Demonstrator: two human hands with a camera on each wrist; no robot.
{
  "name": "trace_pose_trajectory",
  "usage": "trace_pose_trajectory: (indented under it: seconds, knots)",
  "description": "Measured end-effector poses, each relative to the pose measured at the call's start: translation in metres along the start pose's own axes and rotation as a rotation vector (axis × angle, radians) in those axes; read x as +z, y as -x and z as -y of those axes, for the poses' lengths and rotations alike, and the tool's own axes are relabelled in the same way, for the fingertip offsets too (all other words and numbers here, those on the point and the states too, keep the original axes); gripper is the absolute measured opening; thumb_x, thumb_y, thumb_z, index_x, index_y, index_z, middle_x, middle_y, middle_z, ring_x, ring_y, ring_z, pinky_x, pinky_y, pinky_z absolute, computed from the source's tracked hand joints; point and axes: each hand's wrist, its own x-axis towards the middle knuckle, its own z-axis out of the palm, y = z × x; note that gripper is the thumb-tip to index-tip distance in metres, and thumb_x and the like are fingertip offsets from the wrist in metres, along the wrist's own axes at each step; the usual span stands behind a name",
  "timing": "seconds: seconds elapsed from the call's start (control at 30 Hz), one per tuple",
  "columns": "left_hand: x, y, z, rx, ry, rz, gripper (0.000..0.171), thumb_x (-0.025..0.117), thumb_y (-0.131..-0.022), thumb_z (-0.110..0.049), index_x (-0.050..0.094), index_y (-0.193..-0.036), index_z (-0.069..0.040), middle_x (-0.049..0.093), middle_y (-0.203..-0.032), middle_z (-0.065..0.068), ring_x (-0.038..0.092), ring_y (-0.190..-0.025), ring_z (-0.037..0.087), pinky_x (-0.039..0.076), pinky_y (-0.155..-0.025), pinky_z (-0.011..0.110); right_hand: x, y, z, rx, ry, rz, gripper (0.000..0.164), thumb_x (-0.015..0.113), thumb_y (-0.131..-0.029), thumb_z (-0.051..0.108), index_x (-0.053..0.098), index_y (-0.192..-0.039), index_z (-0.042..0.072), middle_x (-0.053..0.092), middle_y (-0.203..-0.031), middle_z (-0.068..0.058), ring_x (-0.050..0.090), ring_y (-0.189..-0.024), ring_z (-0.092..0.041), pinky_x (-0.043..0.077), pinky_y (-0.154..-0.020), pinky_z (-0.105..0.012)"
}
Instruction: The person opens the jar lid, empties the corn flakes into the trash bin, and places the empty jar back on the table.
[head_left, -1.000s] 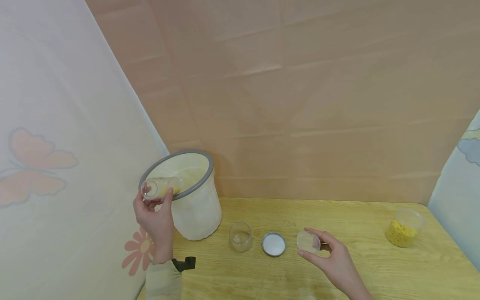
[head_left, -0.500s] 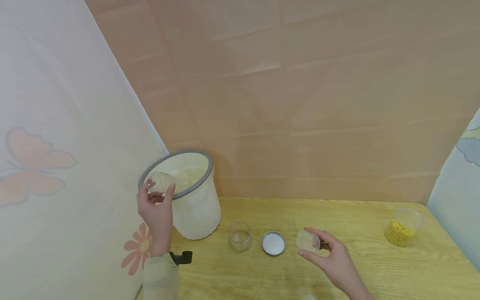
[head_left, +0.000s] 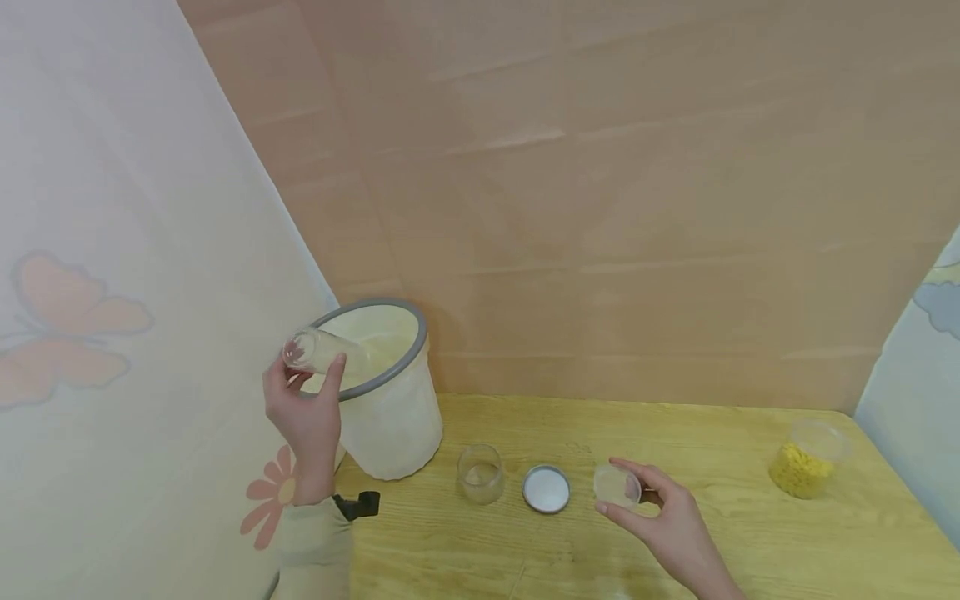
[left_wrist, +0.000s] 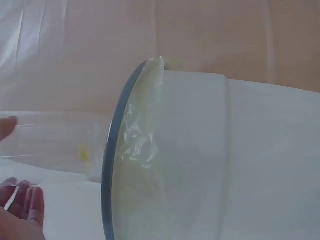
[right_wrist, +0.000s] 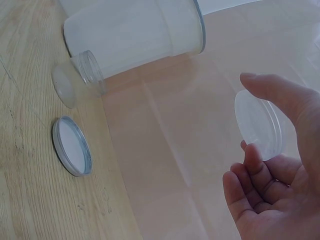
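In my left hand (head_left: 303,417) is a clear jar (head_left: 321,350), gripped between thumb and fingers. It lies tilted on its side over the grey rim of a white trash bin (head_left: 397,425), its mouth toward the inside. A small yellow bit (left_wrist: 84,152) shows near the jar's mouth in the left wrist view. My right hand (head_left: 667,517) holds a translucent lid (right_wrist: 257,124) by its edge, above the table. A thin plastic liner (left_wrist: 140,135) hangs over the bin's rim.
On the wooden table (head_left: 675,433) stand a short clear jar (head_left: 481,475) and a grey-rimmed lid with a white face (head_left: 547,489). Far right is a clear container of yellow pieces (head_left: 802,468). Curtains (head_left: 510,208) close off the back and sides.
The left hand has tipped and shifted the jar at the bin, raising its base. Yellow pieces seen inside it a second ago are mostly gone. The right hand has stayed put.
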Motion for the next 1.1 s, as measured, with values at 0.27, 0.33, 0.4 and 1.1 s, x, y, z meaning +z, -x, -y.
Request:
trace_pose_trajectory:
  seconds: [0.27,0.33,0.4,1.1]
  knots:
    - [0.001,0.001,0.003,-0.085,-0.120,0.081,0.060,0.089,-0.079,-0.012,0.063,-0.131,0.003,0.067,-0.116,0.012,0.063,-0.103,0.020,0.050,-0.090,0.021,0.000,0.000,-0.002,-0.011,0.037,-0.015,0.058,0.089,-0.080,0.031,0.067,-0.132,0.017,0.066,-0.108,-0.002,0.062,-0.097,-0.018,0.053,-0.077,-0.029]
    - [0.001,-0.001,0.002,-0.093,-0.115,0.076,0.060,0.089,-0.080,-0.014,0.063,-0.131,0.001,0.068,-0.115,0.010,0.063,-0.103,0.018,0.051,-0.090,0.021,0.000,0.000,-0.002,-0.009,0.032,-0.016,0.058,0.089,-0.080,0.030,0.067,-0.132,0.016,0.066,-0.108,-0.002,0.062,-0.096,-0.018,0.053,-0.076,-0.029]
    - [0.001,-0.003,0.000,-0.086,-0.105,0.080,0.059,0.089,-0.080,-0.015,0.064,-0.132,-0.001,0.068,-0.115,0.007,0.062,-0.104,0.013,0.050,-0.091,0.022,-0.001,0.000,-0.001,-0.006,0.028,-0.016,0.058,0.089,-0.080,0.030,0.067,-0.132,0.016,0.066,-0.107,-0.002,0.063,-0.096,-0.019,0.053,-0.075,-0.029]
    - [0.002,-0.009,-0.006,0.033,-0.113,0.120,0.055,0.088,-0.081,-0.016,0.066,-0.130,-0.002,0.067,-0.119,0.008,0.061,-0.100,0.017,0.050,-0.087,0.021,-0.002,0.000,-0.005,-0.015,0.037,-0.010,0.058,0.088,-0.081,0.031,0.066,-0.133,0.017,0.064,-0.106,-0.005,0.063,-0.099,-0.026,0.053,-0.075,-0.029]
